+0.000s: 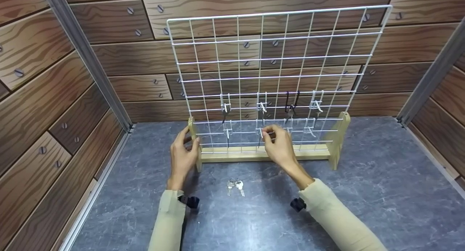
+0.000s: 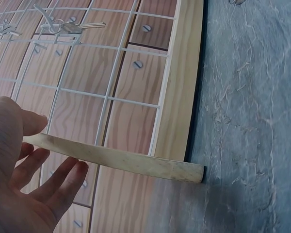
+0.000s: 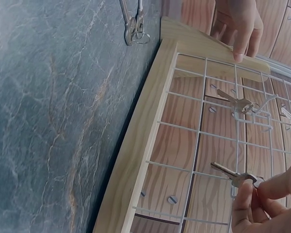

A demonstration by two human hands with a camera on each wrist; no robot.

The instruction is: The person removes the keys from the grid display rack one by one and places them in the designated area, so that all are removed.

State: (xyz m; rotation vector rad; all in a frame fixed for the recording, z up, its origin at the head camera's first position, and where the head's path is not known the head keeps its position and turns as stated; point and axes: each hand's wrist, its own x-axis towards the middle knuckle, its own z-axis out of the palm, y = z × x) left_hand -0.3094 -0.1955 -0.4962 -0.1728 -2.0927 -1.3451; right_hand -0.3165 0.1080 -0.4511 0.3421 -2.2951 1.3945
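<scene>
A white wire grid (image 1: pixel 287 13) stands upright in a wooden stand (image 1: pixel 338 145). At the left end piece of the stand, my left hand (image 1: pixel 182 153) holds the wood between thumb and fingers. My right hand (image 1: pixel 280 145) is at a lower-row hook near the middle of the grid. Its thumb and fingertips pinch the head of a small metal key bunch (image 3: pixel 240 180), whose blades point away from the hand. Another key bunch (image 3: pixel 240 103) hangs from the hook to its left. Fingers hide part of the right hand's hook.
Two keys on a ring (image 1: pixel 239 185) lie on the grey marbled tabletop (image 1: pixel 138 214) in front of the stand. Upper-row hooks carry more keys, one on a black hook (image 1: pixel 287 100). Wood-patterned walls (image 1: pixel 120 58) enclose the back and sides.
</scene>
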